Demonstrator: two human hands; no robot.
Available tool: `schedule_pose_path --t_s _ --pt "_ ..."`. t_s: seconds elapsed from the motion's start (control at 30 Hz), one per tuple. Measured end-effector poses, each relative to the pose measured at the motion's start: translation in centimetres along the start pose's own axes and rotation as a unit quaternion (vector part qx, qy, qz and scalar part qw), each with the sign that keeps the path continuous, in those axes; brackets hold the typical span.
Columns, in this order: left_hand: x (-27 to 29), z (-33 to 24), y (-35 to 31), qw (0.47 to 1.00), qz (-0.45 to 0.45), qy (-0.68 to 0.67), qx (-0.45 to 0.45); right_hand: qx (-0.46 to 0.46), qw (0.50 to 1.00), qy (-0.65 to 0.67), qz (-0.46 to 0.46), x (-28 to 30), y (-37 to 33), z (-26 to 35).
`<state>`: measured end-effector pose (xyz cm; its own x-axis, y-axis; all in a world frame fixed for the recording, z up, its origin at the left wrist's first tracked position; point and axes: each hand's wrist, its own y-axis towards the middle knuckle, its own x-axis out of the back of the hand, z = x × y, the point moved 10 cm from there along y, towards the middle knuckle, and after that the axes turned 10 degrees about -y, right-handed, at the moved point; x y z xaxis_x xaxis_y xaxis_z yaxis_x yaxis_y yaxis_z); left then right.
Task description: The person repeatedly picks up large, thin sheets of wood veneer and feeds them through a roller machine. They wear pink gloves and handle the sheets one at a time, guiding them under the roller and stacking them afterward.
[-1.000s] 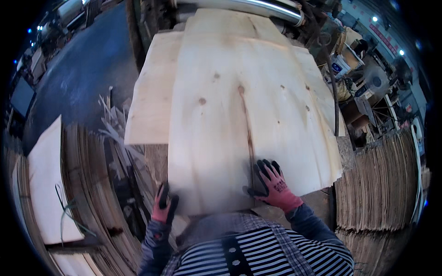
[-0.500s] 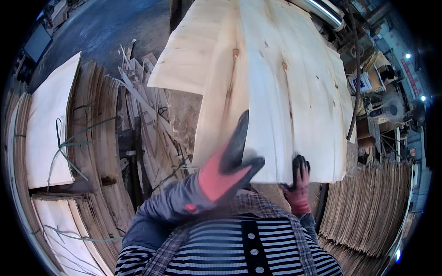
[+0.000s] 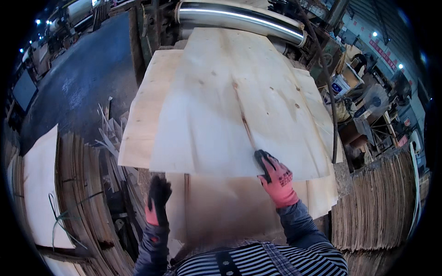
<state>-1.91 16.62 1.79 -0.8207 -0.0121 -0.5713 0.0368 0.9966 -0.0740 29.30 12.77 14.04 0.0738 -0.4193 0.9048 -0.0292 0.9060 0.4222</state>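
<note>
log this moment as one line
right hand: on upper wood sheet, at near edge | left hand: by sheet's near left corner, contact unclear | metal roller: beyond sheet

You are working in what is looking like a wood-veneer workshop inside a large, dim hall; before you, broad pale wood sheets (image 3: pixel 221 119) are lying one over another, showing knots and dark grain streaks; at twelve o'clock a shiny metal roller (image 3: pixel 244 17) is stretching across, just beyond them; at four o'clock a thick stack of thin sheets (image 3: pixel 377 202) is standing, and at eight o'clock further layered sheets (image 3: pixel 76 184) are standing too; near nine o'clock loose wooden strips (image 3: pixel 109 146) are lying jumbled; at ten o'clock a dark floor (image 3: pixel 87 69) is spreading out; at two o'clock a white bucket (image 3: pixel 340 86) is sitting among clutter, while bright lamps (image 3: pixel 375 34) are glowing farther off.
</note>
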Motion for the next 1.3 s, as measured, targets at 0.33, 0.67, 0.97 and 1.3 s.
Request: schedule_pose_path --t_s 0.33,0.67,0.97,1.3 --pt "4.7 4.1 -7.9 0.706 -0.041 0.706 -0.038 -0.086 0.967 -0.231 -0.059 -10.0 15.4 -10.7" --pt "8.1 2.9 -7.4 0.908 0.006 0.42 0.01 0.006 0.995 0.004 0.095 -6.3 -2.0 -0.4" --pt "0.2 -1.0 -8.8 0.983 0.119 0.063 0.128 0.095 0.948 -0.03 0.302 -4.3 -17.5 7.9" --pt "-0.5 -2.3 -9.4 0.934 0.273 0.225 -0.045 0.041 0.988 0.072 0.128 3.7 -14.1 7.5"
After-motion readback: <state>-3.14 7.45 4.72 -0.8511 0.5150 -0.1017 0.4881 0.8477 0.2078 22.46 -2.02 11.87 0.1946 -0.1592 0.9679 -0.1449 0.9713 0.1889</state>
